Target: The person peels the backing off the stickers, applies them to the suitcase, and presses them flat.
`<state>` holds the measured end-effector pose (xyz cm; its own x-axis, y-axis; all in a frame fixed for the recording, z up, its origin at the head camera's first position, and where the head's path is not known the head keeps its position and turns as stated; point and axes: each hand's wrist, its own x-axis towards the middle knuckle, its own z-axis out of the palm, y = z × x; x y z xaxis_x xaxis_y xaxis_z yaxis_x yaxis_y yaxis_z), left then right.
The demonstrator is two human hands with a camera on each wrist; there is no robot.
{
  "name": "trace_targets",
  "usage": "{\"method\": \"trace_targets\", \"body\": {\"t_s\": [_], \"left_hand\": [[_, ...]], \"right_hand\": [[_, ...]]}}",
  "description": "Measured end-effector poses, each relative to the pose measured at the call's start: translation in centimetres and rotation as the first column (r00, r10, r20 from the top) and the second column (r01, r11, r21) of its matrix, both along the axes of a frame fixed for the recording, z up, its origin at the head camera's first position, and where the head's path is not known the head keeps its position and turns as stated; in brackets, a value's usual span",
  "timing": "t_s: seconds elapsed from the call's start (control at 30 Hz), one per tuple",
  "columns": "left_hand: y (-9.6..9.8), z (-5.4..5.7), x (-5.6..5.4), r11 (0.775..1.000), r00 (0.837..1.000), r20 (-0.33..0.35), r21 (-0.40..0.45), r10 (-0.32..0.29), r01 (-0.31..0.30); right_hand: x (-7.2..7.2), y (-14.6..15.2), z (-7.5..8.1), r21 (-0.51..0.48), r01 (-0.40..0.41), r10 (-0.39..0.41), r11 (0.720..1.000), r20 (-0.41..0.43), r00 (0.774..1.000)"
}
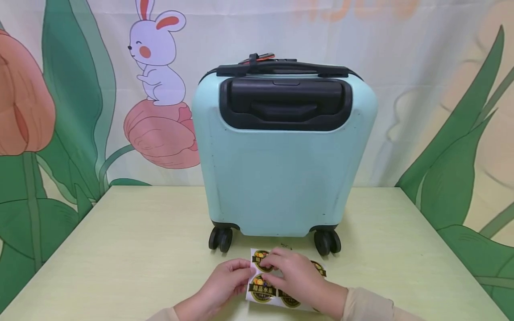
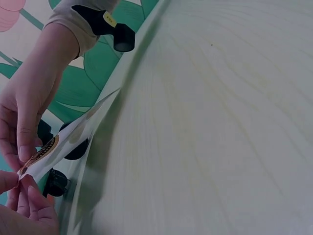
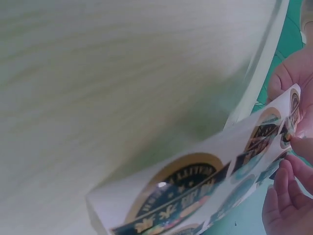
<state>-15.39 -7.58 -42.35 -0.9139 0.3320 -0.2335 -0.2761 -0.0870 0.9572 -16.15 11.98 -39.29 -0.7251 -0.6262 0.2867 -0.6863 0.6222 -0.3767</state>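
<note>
A white sheet of round fruit-label stickers (image 1: 273, 301), black and gold with Chinese lettering, is held tilted above the table in front of a suitcase. My left hand (image 1: 225, 283) pinches its left edge between thumb and fingers. My right hand (image 1: 299, 276) reaches over the sheet, its bent fingers and thumb at the upper-left sticker (image 1: 259, 255); a gap shows between thumb and index fingertip. In the left wrist view, the right hand (image 2: 24, 107) points down at the sheet's near corner. Large stickers (image 3: 176, 183) fill the front of the right wrist view. The right palm hides part of the sheet.
A mint-green suitcase (image 1: 281, 178) with a black handle and black wheels (image 1: 220, 239) stands upright on the pale wood table (image 1: 132, 249), just behind the sheet. A curtain (image 1: 257, 26) printed with a rabbit, flowers and leaves hangs behind.
</note>
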Motion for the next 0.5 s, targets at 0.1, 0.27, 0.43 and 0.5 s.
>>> {"method": "trace_targets", "body": {"t_s": [0.1, 0.27, 0.43, 0.5], "left_hand": [[0.09, -0.05, -0.07, 1.000, 1.000, 0.004, -0.002, 0.024, -0.024], [0.21, -0.04, -0.05, 0.999, 0.999, 0.022, -0.004, 0.038, -0.038], [0.35, 0.19, 0.14, 0.999, 0.999, 0.021, -0.010, 0.047, -0.047], [0.40, 0.29, 0.17, 0.999, 0.998, 0.019, -0.009, 0.053, -0.053]], "right_hand": [[-0.01, -0.08, -0.14, -0.032, 0.011, -0.011, 0.999, -0.007, 1.000], [0.05, -0.17, -0.33, -0.101, 0.020, -0.020, 0.995, 0.002, 1.000], [0.12, -0.19, -0.40, -0.196, 0.045, -0.025, 0.980, 0.104, 0.994], [0.15, -0.21, -0.44, -0.238, 0.067, -0.028, 0.969, 0.163, 0.986]]}}
